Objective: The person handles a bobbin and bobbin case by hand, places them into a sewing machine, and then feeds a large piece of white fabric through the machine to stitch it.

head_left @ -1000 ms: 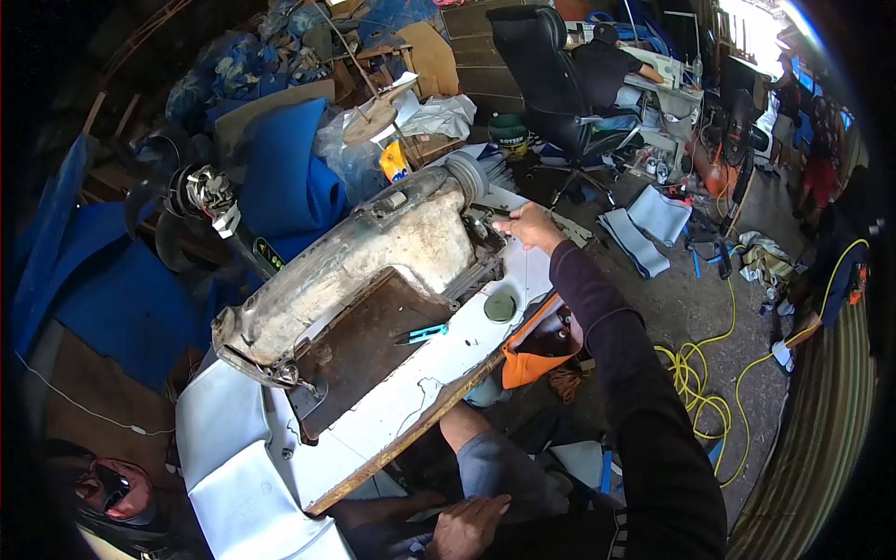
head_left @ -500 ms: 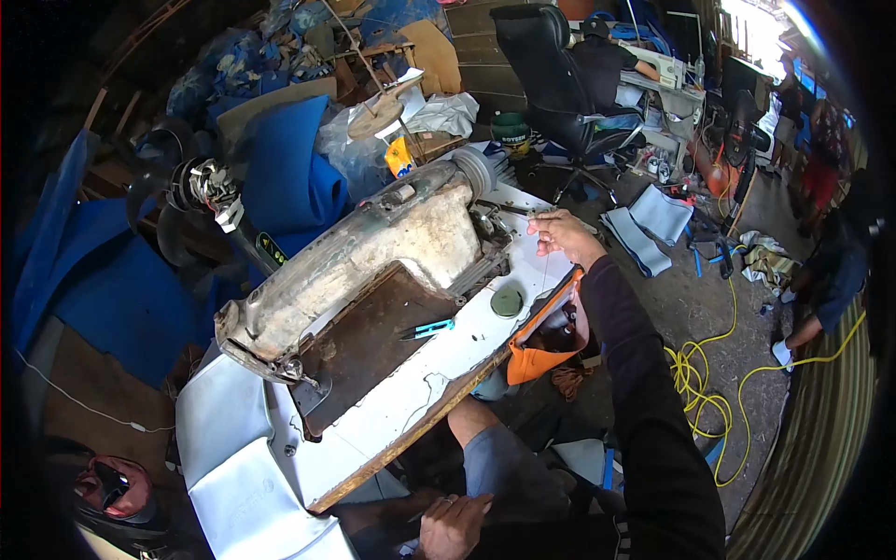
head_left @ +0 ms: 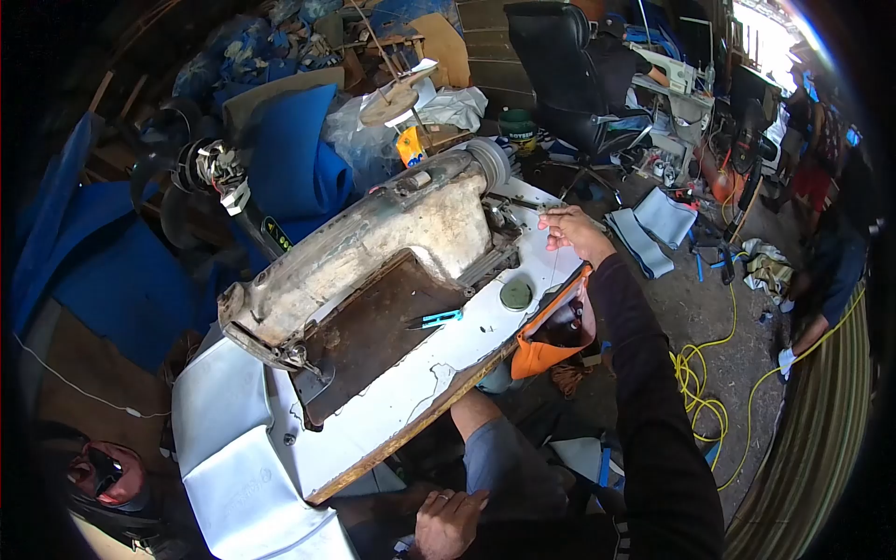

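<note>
My right hand (head_left: 574, 231) is over the far right end of the white tabletop (head_left: 392, 413), its fingertips pinched together. A thin thread seems to hang down from them. Just left of it is the handwheel end of a worn sewing machine (head_left: 373, 238), tilted over on the table. A green round lid or disc (head_left: 515, 295) lies nearer me, and light-blue thread snips (head_left: 439, 320) lie at the edge of the brown recess. My left hand (head_left: 448, 523) is low by my lap with fingers curled; whatever they may hold is hidden.
An orange-edged pouch (head_left: 541, 357) hangs at the table's right side. White sheet material (head_left: 243, 485) drapes off the near left end. Yellow cord (head_left: 702, 397) coils on the floor at right. Blue sheets (head_left: 289, 149) and an office chair (head_left: 551, 75) stand beyond; people are farther off.
The view has shifted slightly, so the table and machine sit a little differently in frame. My right hand stays pinched at the table's far end; my left hand stays curled low.
</note>
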